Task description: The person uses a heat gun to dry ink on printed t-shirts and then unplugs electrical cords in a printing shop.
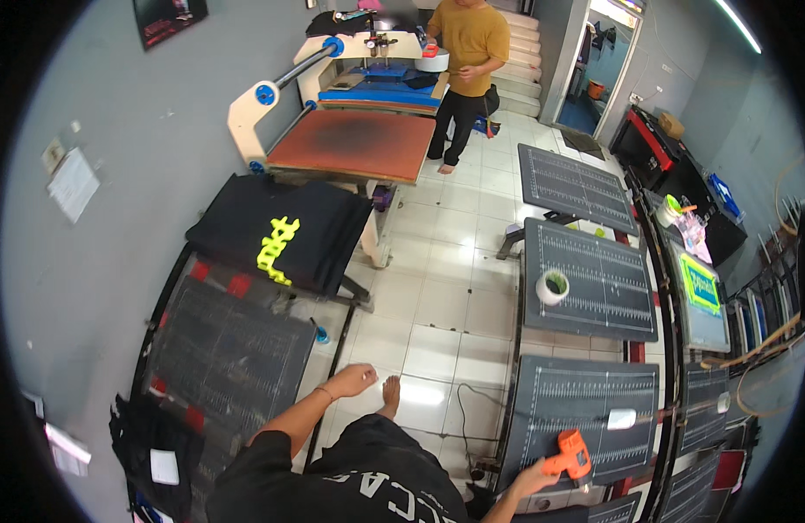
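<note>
Head cam: R hand (537, 478) grasps an orange heat gun (575, 451) by its handle, b/w 4 & 5 o'clock from pic ctr, over the near part of a dark grey ruled board (563, 392); can't tell if they touch. L hand (357, 379), near 7, loosely clenched above white floor tiles (437, 296). Next board (603, 261), 3 o'clock, bears a round white tub (552, 288), greenish inside. Black cloth (232, 218) w/ neon-yellow print, 9. Press w/ reddish bed (376, 144), 11. Co-worker in mustard top (476, 44), 12–1; stairs (517, 65), approx. 1.
</note>
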`<state>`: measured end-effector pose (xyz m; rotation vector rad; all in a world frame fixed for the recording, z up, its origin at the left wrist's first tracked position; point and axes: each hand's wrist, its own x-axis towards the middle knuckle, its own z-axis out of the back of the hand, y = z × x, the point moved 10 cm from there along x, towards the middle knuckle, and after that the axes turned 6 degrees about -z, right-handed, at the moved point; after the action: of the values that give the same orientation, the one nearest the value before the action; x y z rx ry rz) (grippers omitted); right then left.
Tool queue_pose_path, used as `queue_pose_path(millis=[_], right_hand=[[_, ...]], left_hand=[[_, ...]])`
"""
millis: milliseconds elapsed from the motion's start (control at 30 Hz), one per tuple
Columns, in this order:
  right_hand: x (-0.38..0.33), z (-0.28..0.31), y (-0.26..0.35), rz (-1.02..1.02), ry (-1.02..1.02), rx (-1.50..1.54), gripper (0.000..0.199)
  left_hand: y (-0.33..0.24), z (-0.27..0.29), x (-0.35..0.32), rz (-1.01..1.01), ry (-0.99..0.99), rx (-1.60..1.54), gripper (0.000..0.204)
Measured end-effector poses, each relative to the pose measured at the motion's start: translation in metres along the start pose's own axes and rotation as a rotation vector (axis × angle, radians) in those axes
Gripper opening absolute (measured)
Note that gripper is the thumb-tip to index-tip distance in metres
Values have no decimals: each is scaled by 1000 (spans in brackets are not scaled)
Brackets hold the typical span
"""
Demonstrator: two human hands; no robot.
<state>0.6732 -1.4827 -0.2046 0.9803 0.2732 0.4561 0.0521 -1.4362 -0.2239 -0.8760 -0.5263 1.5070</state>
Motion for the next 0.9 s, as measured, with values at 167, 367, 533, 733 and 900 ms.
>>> queue_pose_path(millis=[167, 367, 533, 733, 900], right_hand=[[27, 6, 8, 263, -224, -372, 63], [0, -12, 261, 387, -516, -132, 57], [-7, -158, 406, 451, -279, 279, 50], [31, -510, 558, 405, 497, 283, 33], [38, -746, 671, 484, 973, 228, 26]], left_hand=[[-79, 244, 101, -189, -693, 330, 19], [-8, 368, 201, 230, -939, 506, 45], [-69, 341, 362, -89, -766, 313, 49], [-120, 374, 530, -120, -636, 260, 45], [-111, 415, 635, 12, -680, 108, 35]])
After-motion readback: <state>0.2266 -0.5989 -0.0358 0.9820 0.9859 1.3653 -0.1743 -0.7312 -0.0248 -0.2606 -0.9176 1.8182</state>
